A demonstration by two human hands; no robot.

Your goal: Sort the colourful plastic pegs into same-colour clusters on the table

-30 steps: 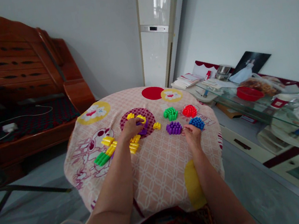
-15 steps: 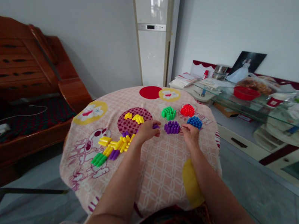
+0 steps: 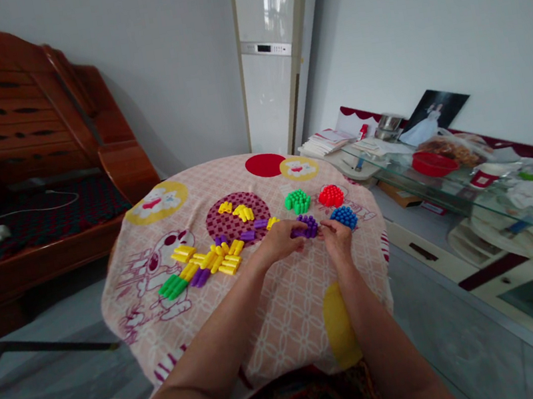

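My left hand (image 3: 279,240) reaches to the left side of a cluster of purple pegs (image 3: 308,225), thumb and fingers curved but apart. On the cluster's right, my right hand (image 3: 337,239) has its fingertips pinched together; anything between them is too small to make out. Blue pegs (image 3: 344,218) stand just behind my right hand. Further back are a green cluster (image 3: 298,202) and a red cluster (image 3: 331,196). Left of my left hand lie purple pieces (image 3: 248,236) and a yellow piece (image 3: 273,223). A flat arrangement of yellow pieces (image 3: 200,260), with green pieces (image 3: 173,286) and purple ones, lies further left.
A patterned cloth covers the round table (image 3: 285,318). More yellow pieces (image 3: 243,213) lie on its dark red circle. A glass-topped stand (image 3: 448,197) with papers, a red bowl (image 3: 434,163) and bags is at the right. A wooden bench (image 3: 127,167) stands at the left.
My left hand has moved right, from the yellow and purple pieces to the purple cluster, uncovering the pieces beneath it. My right hand stays pinched near the purple and blue clusters.
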